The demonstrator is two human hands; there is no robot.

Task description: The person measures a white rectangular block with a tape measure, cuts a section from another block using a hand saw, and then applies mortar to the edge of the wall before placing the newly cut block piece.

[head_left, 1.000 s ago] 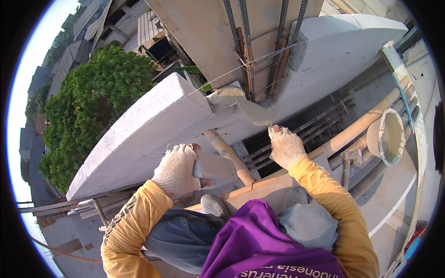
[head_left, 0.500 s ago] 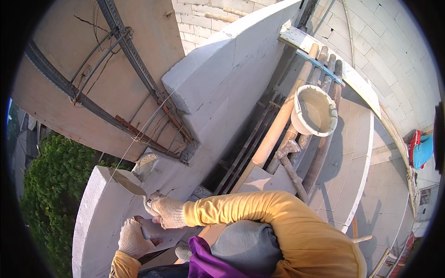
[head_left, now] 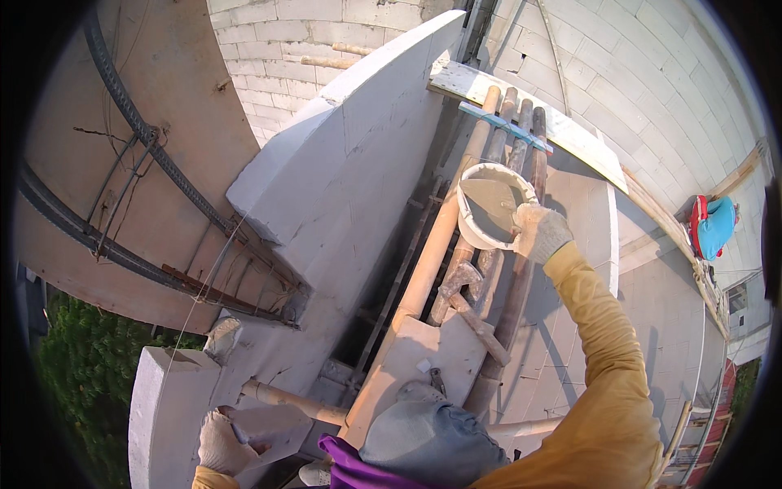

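Note:
My left hand (head_left: 226, 444), in a knitted work glove, is closed around a pale block piece (head_left: 281, 425) beside the low white block wall (head_left: 167, 407). My gloved right hand (head_left: 544, 233) reaches out to the right rim of a white bucket (head_left: 471, 226). Grey wet mortar (head_left: 493, 204) fills part of the bucket. The right fingers are curled at the rim around the trowel, whose blade I cannot make out against the mortar. A hammer (head_left: 472, 314) with a crusted head lies on the poles just below the bucket.
Bamboo and wooden poles (head_left: 428, 265) carry the bucket beside a deep gap. A taut string (head_left: 191, 314) crosses the wall end at left. Steel rebar (head_left: 155, 155) curves above it. Treetops (head_left: 85, 367) show far below. A blue-and-red bundle (head_left: 715, 228) lies at right.
My right hand has gone from beside the left hand out to the bucket, taking the trowel along. The left hand keeps the block piece. The whole view has shifted.

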